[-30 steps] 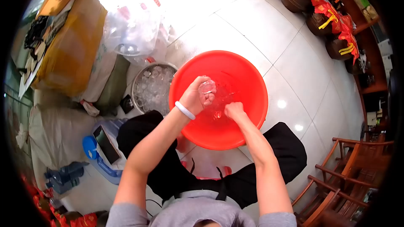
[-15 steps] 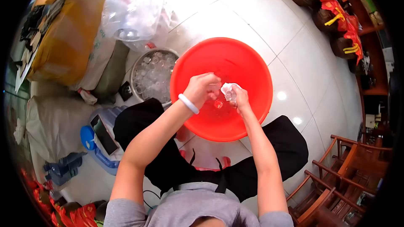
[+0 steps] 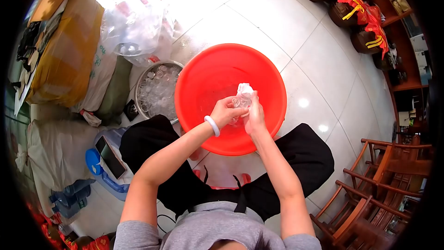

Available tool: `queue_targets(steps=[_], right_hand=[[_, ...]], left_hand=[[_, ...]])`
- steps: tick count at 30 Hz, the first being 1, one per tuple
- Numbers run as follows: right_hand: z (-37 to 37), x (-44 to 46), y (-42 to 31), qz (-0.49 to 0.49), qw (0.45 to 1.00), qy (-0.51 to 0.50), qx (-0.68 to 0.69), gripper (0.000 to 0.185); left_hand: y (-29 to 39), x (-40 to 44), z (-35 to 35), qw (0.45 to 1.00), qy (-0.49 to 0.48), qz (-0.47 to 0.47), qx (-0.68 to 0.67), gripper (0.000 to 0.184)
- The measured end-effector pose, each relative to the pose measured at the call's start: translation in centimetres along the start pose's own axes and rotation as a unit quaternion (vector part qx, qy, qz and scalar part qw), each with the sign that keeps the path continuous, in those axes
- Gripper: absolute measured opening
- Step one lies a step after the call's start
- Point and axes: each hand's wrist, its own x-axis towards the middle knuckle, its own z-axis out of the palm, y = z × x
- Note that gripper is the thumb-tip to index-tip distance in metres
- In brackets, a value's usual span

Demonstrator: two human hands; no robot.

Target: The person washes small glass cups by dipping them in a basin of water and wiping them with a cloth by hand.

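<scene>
A large red basin point(image 3: 199, 74) stands on the floor between my knees, with water low inside it. Over the basin my left hand point(image 3: 226, 111), with a white bracelet on its wrist, has its fingers closed on a small clear cup point(image 3: 237, 102). My right hand point(image 3: 254, 115) is right beside it, wrapped round a white cloth point(image 3: 245, 89) that sticks up above the fingers. The two hands nearly touch, and the cloth lies against clear pieces between them. How many clear pieces they hold is too small to tell.
Left of the basin is a metal bowl point(image 3: 138, 93) full of clear cups. Behind it lies a clear plastic bag point(image 3: 134, 32) near a taped box point(image 3: 69, 51). A phone point(image 3: 111, 157) rests on a blue container at the left. Wooden chairs point(image 3: 379, 176) stand at the right; dark jars line the back right.
Both hands have come together over the basin. The white cloth, hidden in the earliest frame, came into view in my right hand and now meets the clear cup in my left.
</scene>
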Motion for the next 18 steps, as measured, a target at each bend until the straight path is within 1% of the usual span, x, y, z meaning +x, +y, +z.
queue_targets(steps=[1, 2, 3, 4, 5, 6, 7, 8, 9, 10, 11, 13, 15, 16, 17, 18], right_hand=[[-0.4, -0.3, -0.1, -0.025, 0.998, -0.052, -0.020, 0.051], [0.3, -1.4, -1.4, -0.039, 0.996, -0.074, -0.025, 0.061], [0.1, -1.7, -1.9, -0.039, 0.996, -0.074, -0.023, 0.061], [0.0, -2.1, -2.7, -0.085, 0.985, -0.124, -0.085, 0.059], [0.1, -2.4, -3.2, -0.130, 0.965, -0.172, -0.147, 0.057], [0.3, -2.9, -3.5, -0.162, 0.941, -0.158, -0.251, 0.048], [0.4, -3.1, -2.9, -0.225, 0.898, -0.139, -0.351, 0.039], [0.4, -2.9, -2.6, -0.284, 0.850, -0.145, -0.420, 0.038], [0.4, -2.5, -2.5, -0.341, 0.792, -0.150, -0.484, 0.037], [0.5, -2.4, -2.5, -0.341, 0.792, -0.148, -0.484, 0.037], [0.6, -2.3, -2.5, -0.253, 0.840, -0.148, -0.457, 0.035], [1.2, -2.3, -2.8, -0.164, 0.881, -0.145, -0.419, 0.034], [1.7, -3.1, -3.7, -0.157, 0.865, -0.119, -0.461, 0.032], [1.1, -2.5, -2.5, -0.185, 0.915, -0.093, -0.346, 0.029], [0.5, -1.9, -2.0, -0.187, 0.915, -0.093, -0.344, 0.029], [-0.1, -1.3, -1.7, -0.151, 0.963, -0.084, -0.208, 0.030]], left_hand=[[0.4, -0.1, 0.0, 1.000, -0.001, 0.000, 0.001, 0.037], [1.0, -0.2, -0.2, 1.000, -0.014, -0.004, 0.004, 0.033], [1.6, -0.2, -0.4, 1.000, -0.027, -0.008, 0.007, 0.030], [2.0, -0.3, -0.2, 1.000, -0.007, -0.015, -0.010, 0.024], [2.1, -0.1, -0.5, 1.000, -0.006, -0.016, -0.010, 0.024], [2.1, 0.2, -0.9, 1.000, -0.012, 0.010, 0.009, 0.023], [2.1, 0.3, -0.9, 0.999, -0.020, 0.036, 0.028, 0.023], [2.2, -0.1, -0.5, 0.992, 0.025, 0.084, 0.090, 0.022], [1.9, -0.2, -0.5, 0.992, 0.021, 0.084, 0.090, 0.022], [1.6, -0.3, -0.8, 0.982, 0.012, 0.115, 0.149, 0.022], [1.3, -0.4, -0.9, 0.967, 0.003, 0.147, 0.208, 0.023], [0.6, -1.1, -0.2, 0.915, 0.052, 0.178, 0.358, 0.031], [1.0, -1.4, 0.0, 0.939, 0.018, 0.196, 0.281, 0.035], [0.7, -1.5, 0.2, 0.939, 0.017, 0.196, 0.281, 0.035], [0.3, -1.5, 0.5, 0.911, 0.054, 0.251, 0.323, 0.034], [0.2, -1.5, 0.6, 0.876, 0.091, 0.304, 0.363, 0.034]])
